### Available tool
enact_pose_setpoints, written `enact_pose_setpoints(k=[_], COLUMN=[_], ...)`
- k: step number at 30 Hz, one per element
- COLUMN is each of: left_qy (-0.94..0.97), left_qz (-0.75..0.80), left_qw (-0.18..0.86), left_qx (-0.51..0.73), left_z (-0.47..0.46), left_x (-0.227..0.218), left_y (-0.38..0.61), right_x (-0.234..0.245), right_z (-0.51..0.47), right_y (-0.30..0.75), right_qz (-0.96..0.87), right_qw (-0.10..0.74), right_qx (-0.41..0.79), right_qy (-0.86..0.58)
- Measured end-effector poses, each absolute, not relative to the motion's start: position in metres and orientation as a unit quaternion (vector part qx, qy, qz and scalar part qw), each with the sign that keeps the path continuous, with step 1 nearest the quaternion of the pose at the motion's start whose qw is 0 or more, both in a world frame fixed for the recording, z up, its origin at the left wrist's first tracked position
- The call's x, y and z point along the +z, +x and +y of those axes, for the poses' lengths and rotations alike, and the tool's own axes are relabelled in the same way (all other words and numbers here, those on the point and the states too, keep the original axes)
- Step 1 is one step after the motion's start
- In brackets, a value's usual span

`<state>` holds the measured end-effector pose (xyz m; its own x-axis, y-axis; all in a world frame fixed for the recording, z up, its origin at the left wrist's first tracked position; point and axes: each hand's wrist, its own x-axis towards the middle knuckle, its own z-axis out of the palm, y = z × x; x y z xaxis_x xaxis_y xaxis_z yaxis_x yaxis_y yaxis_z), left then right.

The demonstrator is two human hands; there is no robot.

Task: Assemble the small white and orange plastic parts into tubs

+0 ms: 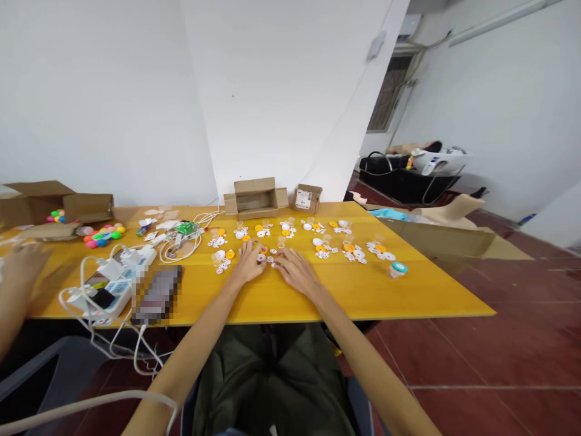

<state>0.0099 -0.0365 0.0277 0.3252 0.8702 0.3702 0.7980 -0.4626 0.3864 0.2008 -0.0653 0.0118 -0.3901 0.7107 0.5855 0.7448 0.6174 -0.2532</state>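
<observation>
My left hand (pixel 249 263) is over the yellow table, thumb and curled fingers around a small white disc (pixel 261 258). A yellow-orange disc shows partly behind its fingers. Close by on the right, my right hand (pixel 296 270) rests palm down with its fingers apart, their tips beside small white cut-out pieces (pixel 271 260). Just beyond the hands stands a small clear cup (pixel 281 242). Around them lie several little groups of clear cups, orange discs (pixel 348 247), white round caps (pixel 317 242) and white cut-out pieces.
A clear jar with a teal lid (pixel 398 269) stands at right. Open cardboard boxes (pixel 256 212) line the wall. To the left are a power strip (pixel 122 284) with cables, a pixelated phone-like device (pixel 158 295), colourful balls (pixel 103 235) and another person's blurred hand (pixel 22 266).
</observation>
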Motion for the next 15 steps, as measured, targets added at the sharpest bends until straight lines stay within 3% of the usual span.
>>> enact_pose_setpoints(k=[15], left_qy=[0.843], left_qz=[0.468], left_qw=[0.072], left_qx=[0.254], left_z=[-0.0428], left_x=[0.034], left_y=[0.0111], right_x=[0.0167], right_z=[-0.0704], right_y=[0.2016], right_qz=[-0.845], right_qw=[0.332], right_qx=[-0.016], right_qy=[-0.419])
